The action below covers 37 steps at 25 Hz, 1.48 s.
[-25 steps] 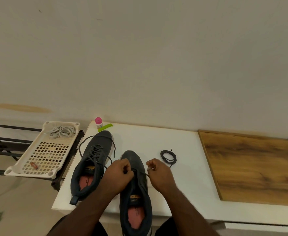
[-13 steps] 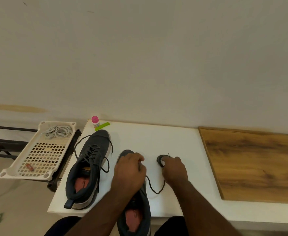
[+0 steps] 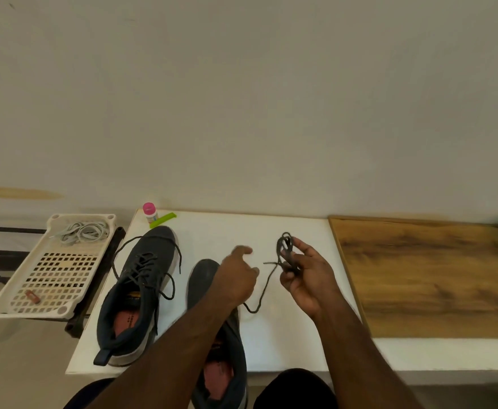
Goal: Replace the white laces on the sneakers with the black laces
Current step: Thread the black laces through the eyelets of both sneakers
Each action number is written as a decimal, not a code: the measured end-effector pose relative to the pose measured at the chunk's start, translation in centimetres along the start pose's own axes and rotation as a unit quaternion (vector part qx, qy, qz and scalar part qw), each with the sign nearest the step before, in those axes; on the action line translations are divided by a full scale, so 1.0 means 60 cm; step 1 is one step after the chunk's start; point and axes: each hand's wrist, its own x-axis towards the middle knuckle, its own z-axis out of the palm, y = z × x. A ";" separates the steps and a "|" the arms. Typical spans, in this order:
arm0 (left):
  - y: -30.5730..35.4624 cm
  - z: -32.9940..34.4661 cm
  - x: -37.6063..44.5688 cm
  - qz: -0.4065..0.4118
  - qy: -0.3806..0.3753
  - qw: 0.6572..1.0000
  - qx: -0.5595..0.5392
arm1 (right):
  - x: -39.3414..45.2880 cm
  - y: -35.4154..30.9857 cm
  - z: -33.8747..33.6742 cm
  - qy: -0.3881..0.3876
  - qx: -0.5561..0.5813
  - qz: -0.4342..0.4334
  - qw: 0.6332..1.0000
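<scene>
Two dark grey sneakers lie on the white table [image 3: 271,343]. The left sneaker [image 3: 141,284] has a black lace threaded through it. The right sneaker [image 3: 212,335] lies under my left forearm. My right hand [image 3: 306,276] holds a coiled black lace [image 3: 285,246] above the table; a loose strand [image 3: 264,290] trails from it down toward the right sneaker. My left hand [image 3: 236,276] hovers over the right sneaker's toe, blurred, index finger extended, holding nothing that I can see. White laces [image 3: 82,231] lie in a plastic tray [image 3: 20,302] at left.
A small pink-capped bottle [image 3: 149,212] and a green strip [image 3: 162,219] sit at the table's far left corner. A wooden board [image 3: 433,276] covers the right side. The tray rests on a black rack [image 3: 94,278]. The wall stands just behind.
My right hand has picked the coiled black lace up off the table and lifted it. My left hand has risen from the right sneaker and moved toward the lace.
</scene>
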 end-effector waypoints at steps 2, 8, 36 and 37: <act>-0.001 -0.013 0.008 0.050 -0.008 0.999 -0.005 | -0.003 0.006 -0.002 -0.046 -0.022 0.029 0.998; 0.024 -0.031 0.022 0.123 -0.074 0.989 0.022 | -0.004 0.003 -0.016 -0.123 -0.122 0.023 0.985; -0.016 -0.129 -0.007 0.089 0.104 0.990 0.041 | 0.009 0.048 -0.040 0.118 -0.618 -0.202 0.751; -0.040 -0.132 -0.018 0.063 0.125 0.989 0.056 | 0.002 0.054 -0.021 0.083 -0.597 -0.239 0.761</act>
